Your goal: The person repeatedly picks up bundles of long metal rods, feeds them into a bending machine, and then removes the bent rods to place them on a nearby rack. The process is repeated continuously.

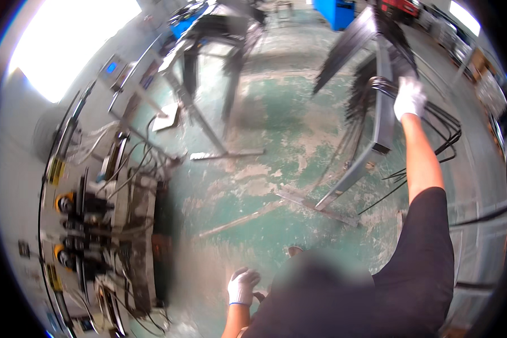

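Right hand: my gloved right hand (409, 100) reaches far out ahead of me on a nearly straight arm, right at the black rods; blur hides the fingers, so I cannot tell whether they are clenched round them or only resting there.
Left hand: my gloved left hand (242, 286) hangs low, close to my body and well apart from the right one, fingers loosely bent and released.
Black rods: a bundle of thin bent rods (452, 134) spreads just right of my right hand, its narrow ends sloping downward; a looped part (382, 85) lies around the rack's beam, just left of that hand.
Grey rack: its square-tube beam (384, 124) runs just left of my right hand, and a leg (343, 179) slants down nearer to me, onto a flat foot.
Dark pieces: more long dark pieces (349, 48) hang off the beam, beyond my right hand and to its left, blurred.
Second rack: another grey stand (194, 110) is well ahead of my left hand, loaded with dark pieces on top.
Machine: a bench of cables and black-and-orange parts (132, 211) stands left of my left hand.
Floor: worn green paint (248, 208) spreads between my hands.
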Motion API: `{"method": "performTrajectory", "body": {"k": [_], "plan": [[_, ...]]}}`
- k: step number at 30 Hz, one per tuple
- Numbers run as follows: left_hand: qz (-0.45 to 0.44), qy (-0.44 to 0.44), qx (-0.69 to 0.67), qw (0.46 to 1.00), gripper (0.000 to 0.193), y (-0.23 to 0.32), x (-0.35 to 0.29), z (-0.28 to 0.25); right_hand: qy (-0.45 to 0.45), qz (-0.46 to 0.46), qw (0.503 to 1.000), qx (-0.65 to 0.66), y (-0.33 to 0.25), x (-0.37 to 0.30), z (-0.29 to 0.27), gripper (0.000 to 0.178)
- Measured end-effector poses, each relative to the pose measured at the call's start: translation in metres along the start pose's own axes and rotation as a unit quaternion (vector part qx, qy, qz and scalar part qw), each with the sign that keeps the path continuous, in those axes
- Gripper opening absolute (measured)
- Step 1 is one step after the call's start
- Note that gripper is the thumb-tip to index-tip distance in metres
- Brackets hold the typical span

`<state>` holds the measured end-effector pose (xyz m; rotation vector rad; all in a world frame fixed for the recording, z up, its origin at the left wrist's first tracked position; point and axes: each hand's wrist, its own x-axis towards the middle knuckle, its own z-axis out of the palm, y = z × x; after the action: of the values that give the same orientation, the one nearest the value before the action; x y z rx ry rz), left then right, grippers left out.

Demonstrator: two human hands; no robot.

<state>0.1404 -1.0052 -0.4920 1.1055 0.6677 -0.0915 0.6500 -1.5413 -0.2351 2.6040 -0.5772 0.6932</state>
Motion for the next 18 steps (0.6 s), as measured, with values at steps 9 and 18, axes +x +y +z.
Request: {"method": "performTrajectory", "body": {"k": [9, 18], "plan": [[0.005, 0.413, -0.278, 0.867, 0.032, -0.104, -0.151, -0.084, -0.144, -0.275, 0.951, 0.001, -0.002, -0.325, 0.183, 0.042], [0.126, 0.61, -0.379, 0.685, 0.023, -0.243, -0.414, -0.13, -0.375, -0.591, 0.635, 0.325, -0.23, -0.665, -0.032, 0.025]]}}
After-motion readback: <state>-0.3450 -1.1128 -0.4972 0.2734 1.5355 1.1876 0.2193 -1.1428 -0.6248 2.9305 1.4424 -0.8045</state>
